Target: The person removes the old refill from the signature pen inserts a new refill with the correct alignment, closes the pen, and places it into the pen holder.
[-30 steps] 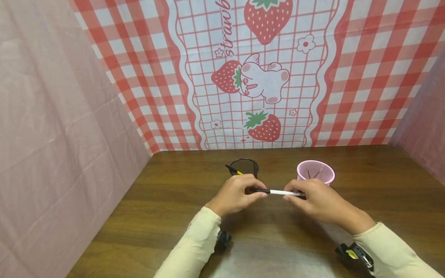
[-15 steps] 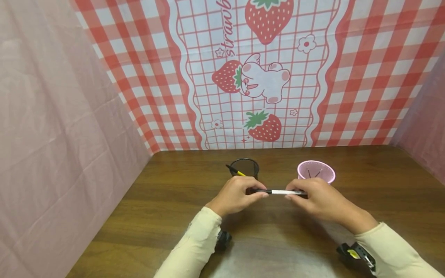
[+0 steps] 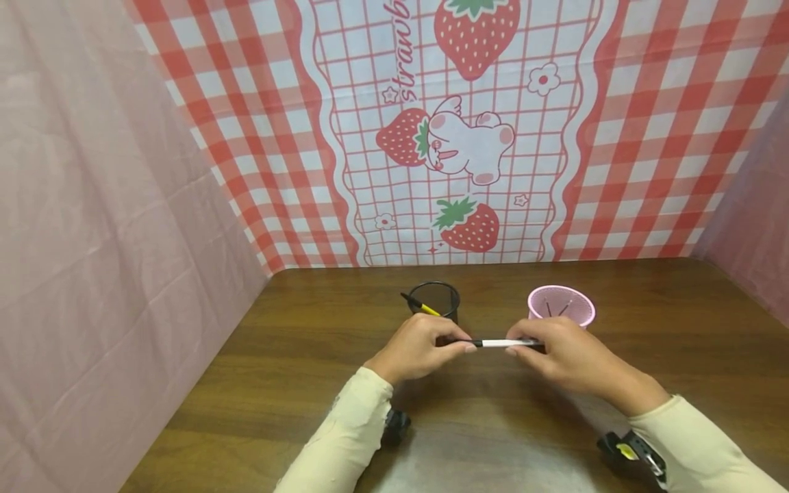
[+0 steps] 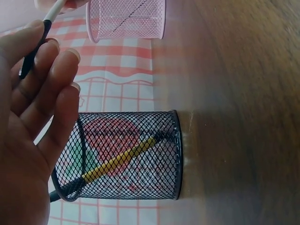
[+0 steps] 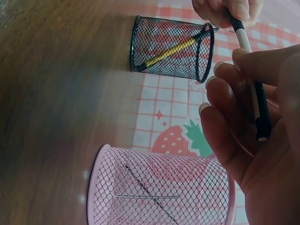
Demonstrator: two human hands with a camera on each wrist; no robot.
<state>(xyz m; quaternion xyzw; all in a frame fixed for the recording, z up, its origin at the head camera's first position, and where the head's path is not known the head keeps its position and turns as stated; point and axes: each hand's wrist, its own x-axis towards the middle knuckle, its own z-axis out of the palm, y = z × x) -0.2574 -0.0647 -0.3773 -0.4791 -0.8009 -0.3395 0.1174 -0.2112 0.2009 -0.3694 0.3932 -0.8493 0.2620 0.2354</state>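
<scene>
Wooden tabletop beneath, left hand and right hand pinch a pen.

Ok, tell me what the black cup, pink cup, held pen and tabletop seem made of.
Black cup: likely coated metal, by its diamond mesh and rim sheen.
Pink cup: probably painted metal, with similar mesh and a smooth rim.
Pen: probably plastic, by its smooth white-and-black barrel.
Tabletop: glossy wood or laminate, by its grain and glare; which is unclear.
</scene>
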